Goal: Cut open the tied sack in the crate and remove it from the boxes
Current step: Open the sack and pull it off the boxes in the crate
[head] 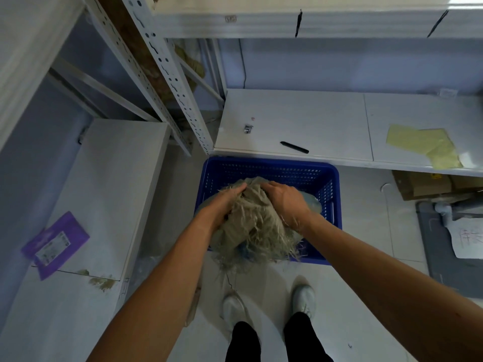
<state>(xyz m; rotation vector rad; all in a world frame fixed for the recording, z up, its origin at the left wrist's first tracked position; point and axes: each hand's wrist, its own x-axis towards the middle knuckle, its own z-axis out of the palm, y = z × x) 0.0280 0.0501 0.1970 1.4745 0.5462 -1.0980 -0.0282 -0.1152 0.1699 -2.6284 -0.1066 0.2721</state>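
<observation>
Both hands gripped the frayed sack [254, 223], the left hand [224, 202] at its nine o'clock and the right hand [286, 202] at three, bunching it over the blue crate [271, 168]. It looked like the removal step; next, a lift clear. A black cutter-like tool [294, 147] lay on the shelf [300, 118] at twelve o'clock; nothing blocked.

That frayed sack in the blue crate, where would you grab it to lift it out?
Grip the bunched cloth high on the sack, one hand on each flank, coming down from above. It bulges over the blue crate rim, so its sides are reachable, and the loose fringe would probably slip or tear. The left hand and right hand already clasp it that way.
</observation>
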